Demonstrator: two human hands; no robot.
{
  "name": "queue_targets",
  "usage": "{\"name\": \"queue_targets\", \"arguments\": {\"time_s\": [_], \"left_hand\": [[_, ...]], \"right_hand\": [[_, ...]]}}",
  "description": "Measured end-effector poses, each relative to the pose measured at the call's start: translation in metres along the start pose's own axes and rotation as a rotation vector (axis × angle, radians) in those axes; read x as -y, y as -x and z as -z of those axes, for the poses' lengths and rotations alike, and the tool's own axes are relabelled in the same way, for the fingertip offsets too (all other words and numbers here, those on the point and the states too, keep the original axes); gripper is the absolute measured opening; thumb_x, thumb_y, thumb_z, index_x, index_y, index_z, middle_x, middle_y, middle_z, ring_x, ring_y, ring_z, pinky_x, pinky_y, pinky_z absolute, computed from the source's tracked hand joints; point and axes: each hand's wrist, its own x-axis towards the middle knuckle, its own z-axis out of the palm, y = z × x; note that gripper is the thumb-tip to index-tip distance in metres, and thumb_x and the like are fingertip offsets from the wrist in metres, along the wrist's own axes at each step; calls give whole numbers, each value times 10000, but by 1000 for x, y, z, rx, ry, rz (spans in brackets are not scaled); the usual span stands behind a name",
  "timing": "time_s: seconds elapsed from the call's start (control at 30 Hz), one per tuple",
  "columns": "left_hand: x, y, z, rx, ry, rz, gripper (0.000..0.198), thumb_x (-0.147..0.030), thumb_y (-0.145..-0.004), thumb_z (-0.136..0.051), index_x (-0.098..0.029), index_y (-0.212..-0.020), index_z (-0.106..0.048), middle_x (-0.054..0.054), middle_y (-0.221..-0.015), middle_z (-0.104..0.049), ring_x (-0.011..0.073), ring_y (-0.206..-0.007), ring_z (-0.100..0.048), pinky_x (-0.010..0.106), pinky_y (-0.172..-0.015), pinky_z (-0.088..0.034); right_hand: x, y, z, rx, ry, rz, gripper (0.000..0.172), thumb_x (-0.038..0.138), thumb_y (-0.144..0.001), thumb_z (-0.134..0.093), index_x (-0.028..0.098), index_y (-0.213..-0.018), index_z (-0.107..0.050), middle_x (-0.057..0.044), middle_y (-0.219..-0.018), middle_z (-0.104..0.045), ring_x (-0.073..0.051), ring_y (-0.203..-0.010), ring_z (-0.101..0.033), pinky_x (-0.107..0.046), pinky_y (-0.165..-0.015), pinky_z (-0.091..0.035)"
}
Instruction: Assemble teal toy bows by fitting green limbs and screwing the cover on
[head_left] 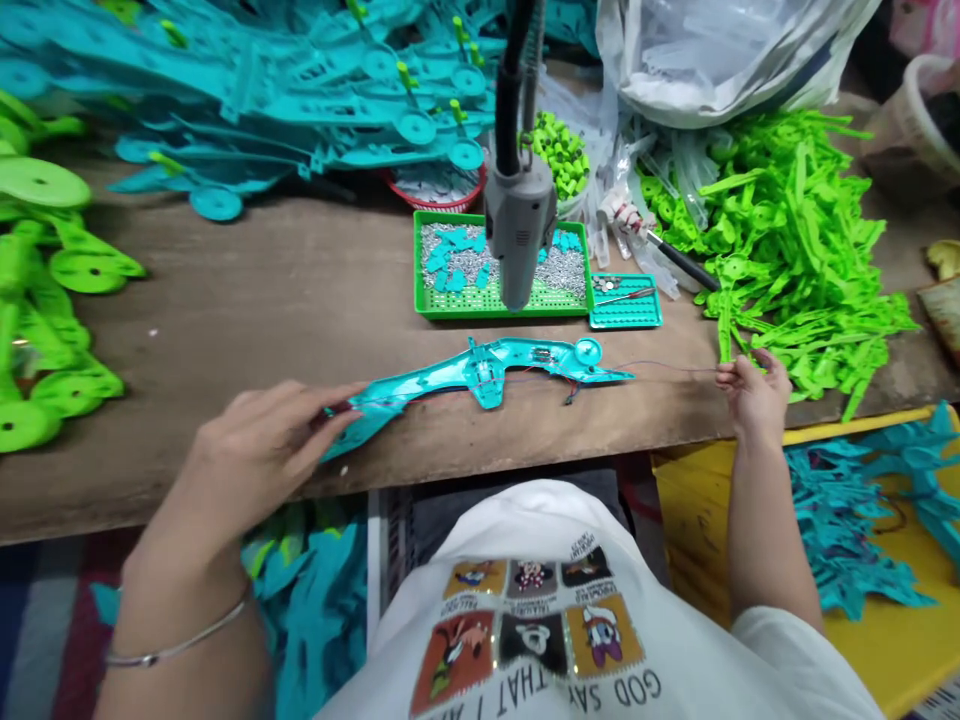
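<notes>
A long teal plastic part lies flat near the front edge of the wooden table, with thin red wires running through it. My left hand rests on its left end, fingers pressing it down. My right hand pinches the thin wire that leads out of the part's right end, stretched taut just in front of the green pile.
A grey hanging power screwdriver dangles over a green screw tray and a small teal tray. Green plastic parts are heaped at right, more green parts at left, teal parts behind. A yellow bin holds teal pieces.
</notes>
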Motion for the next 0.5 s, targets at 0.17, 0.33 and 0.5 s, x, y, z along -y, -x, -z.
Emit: {"name": "queue_targets", "arguments": {"time_s": [0.17,0.33,0.5], "left_hand": [[-1,7,24,-37,88,0,169,-324,-929,-713,-282,-1083,-768,-24,-1005,-756,144,-827,-694,265,-767,-521],[-49,-13,2,-8,286,-67,215,-278,-926,-730,-274,-1135,-782,2,-928,-755,136,-794,-688,256,-727,-527],[-103,-43,-38,-92,451,-5,296,-385,-888,-774,-231,-1140,-748,9,-862,-728,121,-719,-675,233,-676,-551]], "right_hand": [[1,12,2,-94,776,328,767,506,-769,-728,132,-1384,-464,-162,-1115,-710,-303,-990,-702,-565,-936,-568],[54,76,-41,-224,990,915,1029,464,-754,-812,114,-1589,-324,-272,-1583,-379,-436,-1494,-350,-653,-1247,-263],[95,167,-135,764,556,1031,777,512,-838,-764,304,-1518,-452,-121,-1437,-605,-359,-1404,-522,-635,-1234,-351]]}}
